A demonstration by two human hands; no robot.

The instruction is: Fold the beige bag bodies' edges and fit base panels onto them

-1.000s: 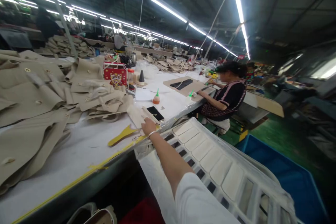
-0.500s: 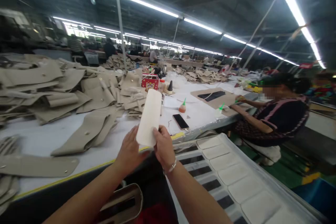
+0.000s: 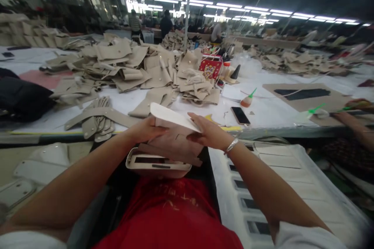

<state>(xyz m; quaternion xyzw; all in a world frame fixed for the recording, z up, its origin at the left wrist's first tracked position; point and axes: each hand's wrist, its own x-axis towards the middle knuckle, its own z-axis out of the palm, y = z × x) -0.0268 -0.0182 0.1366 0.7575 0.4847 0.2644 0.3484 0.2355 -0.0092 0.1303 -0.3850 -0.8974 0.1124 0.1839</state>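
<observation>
A pale oblong panel (image 3: 172, 116) with rounded ends is held level between my two hands, in front of my chest. My left hand (image 3: 149, 129) closes on its left end, and my right hand (image 3: 209, 131) grips its right end with the fingertips along the edge. Just below the panel is a beige-brown leather piece (image 3: 182, 144); whether it is joined to the panel I cannot tell. Under that, a cream bag piece (image 3: 159, 169) with a stiff rim and dark slots sits above my red apron (image 3: 172, 210).
Beige leather pieces (image 3: 117, 62) with snaps pile across the white table. A phone (image 3: 240, 115), a glue bottle (image 3: 248, 99) and a red box (image 3: 209, 68) stand to the right. Beside my right arm is a rack of cream panels (image 3: 280, 171). A co-worker's arm (image 3: 355, 124) reaches in at right.
The view has swung left and down. The panel, upright before, now lies nearly flat and lower, over the bag piece. My right hand has shifted to its right end.
</observation>
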